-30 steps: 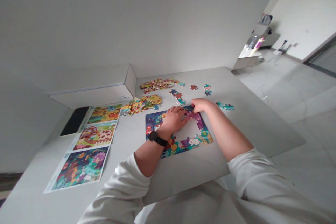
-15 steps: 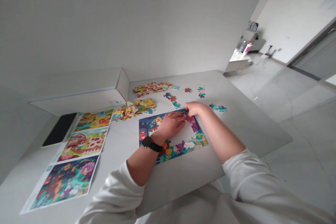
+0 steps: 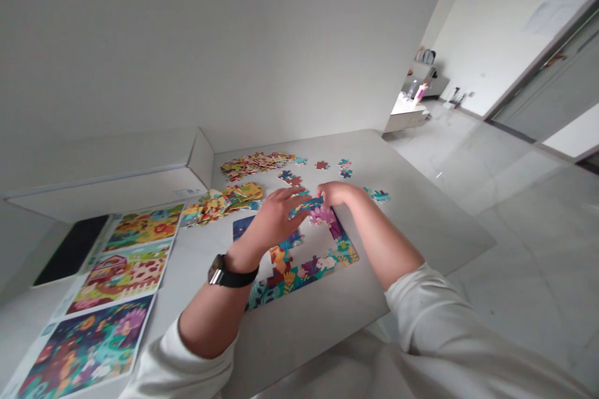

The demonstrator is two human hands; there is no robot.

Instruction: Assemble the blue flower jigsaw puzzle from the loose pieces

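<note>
A partly built colourful jigsaw puzzle (image 3: 299,268) lies flat on the grey table (image 3: 421,224), its middle still bare. My left hand (image 3: 274,218), with a black watch on the wrist, hovers over the puzzle's upper part with its fingers spread. Its fingertips reach a teal loose piece (image 3: 309,203) at the puzzle's top edge. My right hand (image 3: 336,192) rests with curled fingers on the top edge, just above a purple section (image 3: 322,216). Whether it pinches anything is hidden.
Loose pieces lie beyond the puzzle: a yellow heap (image 3: 224,199), a red-yellow heap (image 3: 255,163) and single pieces (image 3: 344,167), (image 3: 378,195). Three picture sheets (image 3: 116,274) and a dark phone (image 3: 70,249) lie at the left. A white box (image 3: 116,181) stands behind. The table edge runs at the right.
My left hand has lifted off the puzzle and opened, reaching toward the teal piece. My right hand has stayed at the puzzle's top edge. The camera has swung to the right.
</note>
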